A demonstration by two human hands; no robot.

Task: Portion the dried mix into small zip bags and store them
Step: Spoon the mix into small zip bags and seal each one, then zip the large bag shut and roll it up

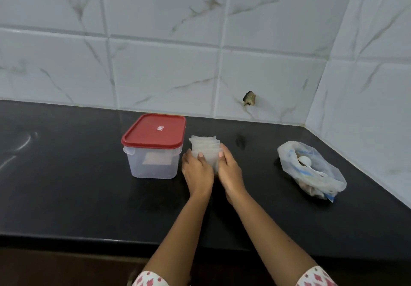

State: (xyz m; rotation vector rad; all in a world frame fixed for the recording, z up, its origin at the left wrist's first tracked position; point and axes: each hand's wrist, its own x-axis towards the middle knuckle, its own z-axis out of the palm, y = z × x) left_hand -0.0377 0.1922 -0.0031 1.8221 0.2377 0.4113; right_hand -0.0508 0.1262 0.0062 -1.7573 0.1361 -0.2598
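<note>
A stack of small clear zip bags (205, 146) stands upright in the middle of the black counter (66, 185). My left hand (196, 171) grips its left side and my right hand (229, 170) grips its right side, thumbs pressed on the front. To the left stands a clear plastic box (151, 163) with a red lid (154, 133) closed on it; something pale shows inside. At the right lies an open plastic bag of dried mix (311, 172) with a white spoon (305, 160) in it.
White marble-pattern tiles cover the back wall and the right wall, which meet in a corner at the right. A small dark hole (249, 98) marks the back wall. The counter's front edge runs across the lower part of the view.
</note>
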